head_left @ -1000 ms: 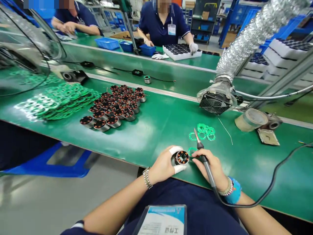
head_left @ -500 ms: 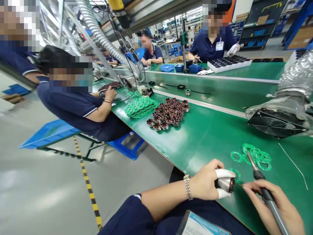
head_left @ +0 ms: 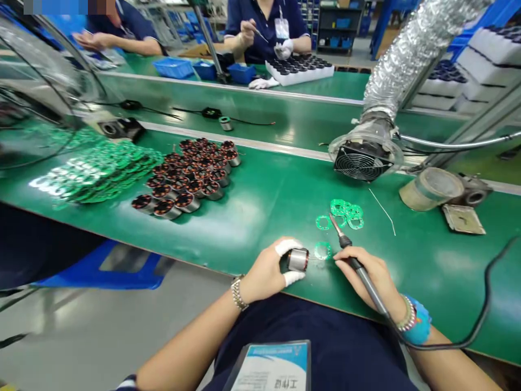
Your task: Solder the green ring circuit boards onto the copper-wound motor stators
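My left hand (head_left: pixel 262 274), with white covers on its fingertips, grips a silver motor stator (head_left: pixel 298 260) lying on its side, copper windings at its ends. Thumb and finger close on it from both sides. A single green ring-shaped circuit board (head_left: pixel 323 244) rests on the table just right of the stator. In my right hand (head_left: pixel 380 274) is a soldering iron (head_left: pixel 369 287), its tip pointing up and left near a loose group of green ring boards (head_left: pixel 345 208). Thumb and finger of that hand come together beside the single board; whether they pinch a thin wire is unclear.
Many stators (head_left: pixel 187 202) stand left on the green table (head_left: pixel 252 217), beside stacked green boards (head_left: pixel 101 168). A fan (head_left: pixel 362 163) with a foil duct stands ahead; a round tin (head_left: pixel 431 187) is at right. The iron's cable (head_left: pixel 484 304) loops right. A co-worker (head_left: pixel 264 32) sits opposite.
My view has swung to the right and down, so the scene sits further left. The stator stays in my left hand and the soldering iron in my right.
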Available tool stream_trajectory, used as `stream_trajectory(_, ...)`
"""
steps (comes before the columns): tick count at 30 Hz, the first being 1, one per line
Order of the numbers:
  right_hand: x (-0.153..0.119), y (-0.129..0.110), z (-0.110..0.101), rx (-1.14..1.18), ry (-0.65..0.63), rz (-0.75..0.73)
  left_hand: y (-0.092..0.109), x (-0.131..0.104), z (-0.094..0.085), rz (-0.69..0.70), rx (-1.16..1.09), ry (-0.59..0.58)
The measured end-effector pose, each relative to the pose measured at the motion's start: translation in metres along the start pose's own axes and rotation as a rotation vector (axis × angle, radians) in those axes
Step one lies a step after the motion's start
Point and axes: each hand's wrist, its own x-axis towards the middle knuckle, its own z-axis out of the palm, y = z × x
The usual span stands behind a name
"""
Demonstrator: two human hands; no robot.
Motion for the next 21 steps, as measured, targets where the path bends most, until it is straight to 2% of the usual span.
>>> stream_trajectory(3, -0.005, 0.006, -0.013, 0.053, 0.026, 0.025, -0.009, 0.002, -0.003, -0.049, 0.014, 0.050)
stream_trajectory(6, -0.008, 0.009, -0.019, 0.072, 0.021, -0.007, -0.012, 0.006, -0.005, -0.041, 0.056, 0.055)
stream_trajectory(10, -0.008, 0.012, -0.018, 0.062, 0.040, 0.103, -0.013, 0.011, -0.006, -0.020, 0.075, 0.025)
stream_trajectory(13, -0.008, 0.015, -0.016, 0.086, 0.003, 0.191, -0.014, 0.013, -0.005, -0.010, 0.077, 0.010)
stream_trajectory(21, -0.004, 0.015, -0.016, 0.137, -0.080, 0.189, -0.016, 0.014, -0.005, -0.009, 0.072, 0.012)
